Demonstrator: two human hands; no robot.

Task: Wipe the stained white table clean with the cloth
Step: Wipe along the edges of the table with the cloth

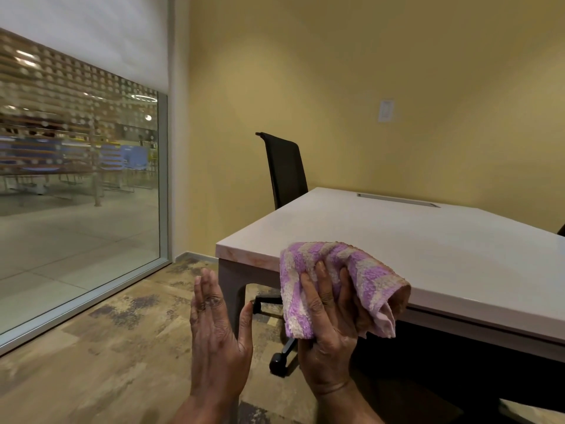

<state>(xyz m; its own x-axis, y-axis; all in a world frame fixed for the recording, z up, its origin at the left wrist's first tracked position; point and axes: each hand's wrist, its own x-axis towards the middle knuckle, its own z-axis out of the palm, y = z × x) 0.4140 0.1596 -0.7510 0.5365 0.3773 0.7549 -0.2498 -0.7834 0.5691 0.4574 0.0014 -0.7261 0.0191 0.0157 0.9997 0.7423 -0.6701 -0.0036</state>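
Note:
A white table [428, 240] stretches from centre to right, with reddish-brown stains along its near left edge and corner. My right hand [327, 332] grips a bunched purple-and-cream striped cloth [345, 270], held up in front of the table's near edge, above the surface. My left hand [214, 332] hovers empty to the left of the table corner, fingers straight and together, palm facing right.
A black office chair [286, 169] stands behind the table's left corner, its wheeled base [276, 362] visible under the table. A glass wall [79, 179] fills the left side. Patterned carpet [122, 347] covers the floor. A second dark chair edge [561, 229] shows at far right.

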